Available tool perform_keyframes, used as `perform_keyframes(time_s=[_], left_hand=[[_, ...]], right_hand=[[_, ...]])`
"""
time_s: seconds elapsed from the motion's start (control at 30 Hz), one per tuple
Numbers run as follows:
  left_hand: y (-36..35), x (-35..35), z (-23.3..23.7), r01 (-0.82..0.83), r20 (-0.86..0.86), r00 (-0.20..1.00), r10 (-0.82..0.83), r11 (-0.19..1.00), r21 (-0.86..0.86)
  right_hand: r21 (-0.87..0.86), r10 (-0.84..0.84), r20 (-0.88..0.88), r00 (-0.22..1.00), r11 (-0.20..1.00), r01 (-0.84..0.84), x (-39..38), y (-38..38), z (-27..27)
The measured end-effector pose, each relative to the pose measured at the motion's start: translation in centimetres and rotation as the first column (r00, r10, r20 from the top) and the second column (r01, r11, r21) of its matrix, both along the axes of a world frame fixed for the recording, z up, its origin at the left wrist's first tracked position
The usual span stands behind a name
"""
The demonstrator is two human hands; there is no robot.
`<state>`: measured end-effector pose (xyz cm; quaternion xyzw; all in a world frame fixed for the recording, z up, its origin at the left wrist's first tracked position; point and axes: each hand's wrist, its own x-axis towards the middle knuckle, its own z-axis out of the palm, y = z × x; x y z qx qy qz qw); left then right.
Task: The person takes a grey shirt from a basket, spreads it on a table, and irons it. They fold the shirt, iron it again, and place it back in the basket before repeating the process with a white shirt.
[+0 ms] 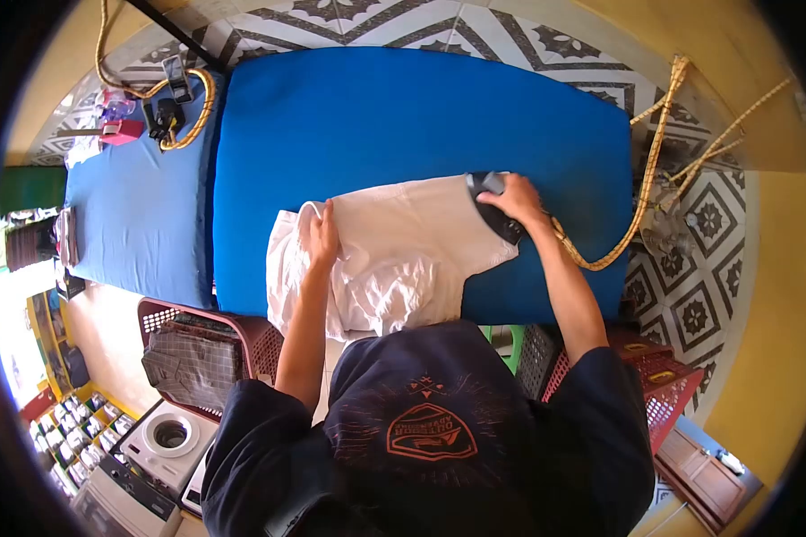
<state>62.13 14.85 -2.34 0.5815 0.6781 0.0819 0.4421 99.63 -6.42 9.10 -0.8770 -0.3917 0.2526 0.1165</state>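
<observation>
A white shirt [403, 215] lies across the blue padded table [403, 116]. Its upper part is spread fairly smooth, while the lower part is bunched in wrinkles near my body. At the neck opening on the left, my left hand [324, 236] is closed on the shirt's edge. My right hand [519, 199] grips the handle of a dark iron [494, 215], which rests on the shirt's right end. From the iron, a yellow patterned cord [640, 210] loops off to the right and up. The iron's soleplate is hidden against the cloth.
On the lighter blue pad [143, 215] at left lie another iron [164, 118] with a coiled cord and a pink item [122, 132]. A basket [264, 340] with folded dark cloth stands below the table's left edge. Another basket [676, 394] is at right.
</observation>
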Motion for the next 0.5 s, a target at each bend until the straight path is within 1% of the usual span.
perform_keyframes(time_s=[0.03,0.07,0.1,0.13,0.17,0.23,0.27,0.33,0.37,0.4,0.43,0.47,0.5], left_hand=[[0.0,0.2,1.3,-0.011,-0.004,1.000,0.011,1.000,0.005],[-0.2,1.1,4.2,-0.031,0.036,0.999,0.035,0.994,-0.104],[-0.4,1.4,5.9,-0.046,0.072,0.995,0.063,0.976,-0.212],[-0.3,0.9,3.8,-0.035,0.005,0.999,0.035,0.998,-0.048],[-0.2,0.6,4.1,-0.044,-0.004,0.999,0.044,0.998,-0.040],[-0.3,0.6,4.3,0.061,-0.049,0.997,-0.061,0.998,0.003],[-0.3,0.5,4.4,0.058,-0.049,0.997,-0.058,0.998,0.007],[-0.7,0.1,3.5,0.085,-0.036,0.996,-0.084,0.996,0.031],[-0.7,0.0,3.0,0.099,-0.026,0.995,-0.098,0.994,0.045],[-0.5,-0.3,2.0,0.101,-0.021,0.995,-0.101,0.994,0.049],[0.0,-0.5,1.0,0.096,-0.059,0.994,-0.094,0.995,0.036],[0.4,-0.9,0.2,0.095,-0.099,0.991,-0.093,0.995,0.022],[0.5,-0.7,0.9,0.102,-0.095,0.991,-0.100,0.995,0.020]], right_hand=[[0.024,0.114,0.015,0.993,0.993,-0.114,-2.3,1.0,-0.6],[-0.040,0.159,0.029,0.987,0.987,-0.158,-4.9,2.5,-1.0],[-0.014,0.120,0.006,0.993,0.993,-0.120,-7.6,4.0,-1.7],[0.002,0.058,-0.007,0.998,0.998,-0.058,-10.2,5.9,-1.2],[0.058,0.001,0.003,1.000,0.998,-0.001,-12.2,7.7,-1.9],[0.059,-0.114,-0.085,0.990,0.991,0.119,-13.6,11.3,-0.9],[0.063,-0.111,-0.086,0.990,0.991,0.116,-13.6,13.0,-0.7],[0.092,-0.076,0.020,0.997,0.993,0.074,-13.3,15.3,-0.8],[0.096,-0.080,0.023,0.997,0.992,0.078,-13.1,15.4,-0.6],[0.030,-0.091,-0.023,0.996,0.995,0.092,-12.8,15.5,0.1],[-0.038,-0.103,-0.068,0.992,0.994,0.101,-12.4,15.3,0.5],[-0.037,-0.090,-0.082,0.993,0.995,0.088,-12.2,13.7,0.9],[-0.026,-0.097,-0.102,0.990,0.995,0.094,-12.3,11.3,1.4]])
